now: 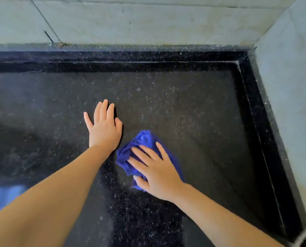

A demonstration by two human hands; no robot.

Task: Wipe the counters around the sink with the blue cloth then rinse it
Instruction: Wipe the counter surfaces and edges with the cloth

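Fingers of the right hand [157, 172] lie spread and flat on top of the blue cloth [143, 148], pressing it against the counter [193, 113] rather than pinching it; the thumb rests at the cloth's near edge. The cloth is bunched, with a fold projecting beyond the fingertips toward the wall [148, 24]. Fingers of the left hand [103, 129] are extended and slightly apart, palm down on bare counter just beside the cloth, holding nothing.

Risks, judged from this position: because the cloth is only pressed, not gripped, a quick stroke could let it slip from beneath the palm or roll into a tighter wad, leaving streaks. The raised dark rim [252, 107] at the back and right could catch the loose fold, so the corner may be missed. The counter's sheen suggests moisture, on which the bracing left hand might slide.

Pose: both forearms reach forward from the lower edge, the right angled inward, the left nearly straight. No sink is in view.
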